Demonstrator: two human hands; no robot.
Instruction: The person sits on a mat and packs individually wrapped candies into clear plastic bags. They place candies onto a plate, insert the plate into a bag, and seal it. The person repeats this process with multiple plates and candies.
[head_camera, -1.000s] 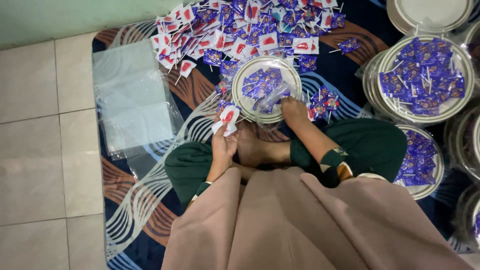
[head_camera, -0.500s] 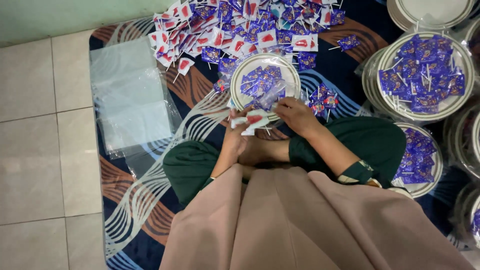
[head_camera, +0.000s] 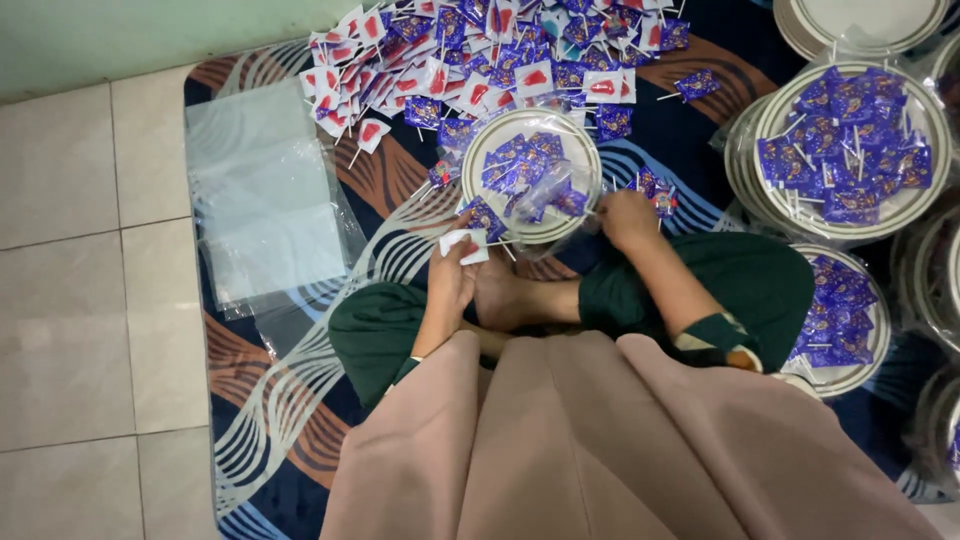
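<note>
Two hands work at a plate (head_camera: 480, 150) of wrapped lollipops (head_camera: 520, 165): left hand (head_camera: 452, 272) pinches a small white packet (head_camera: 464, 243), right hand (head_camera: 625, 215) (fingers curled) grips the plate's plastic wrap (head_camera: 575, 200).

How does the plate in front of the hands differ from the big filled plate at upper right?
The near plate holds fewer purple sweets than the upper-right plate, which is heaped across its face. The near plate looks single and its clear wrap is loose and open at the right hand; the upper-right plate tops a stack. Both are round, pale-rimmed and hold purple stick sweets.
</note>
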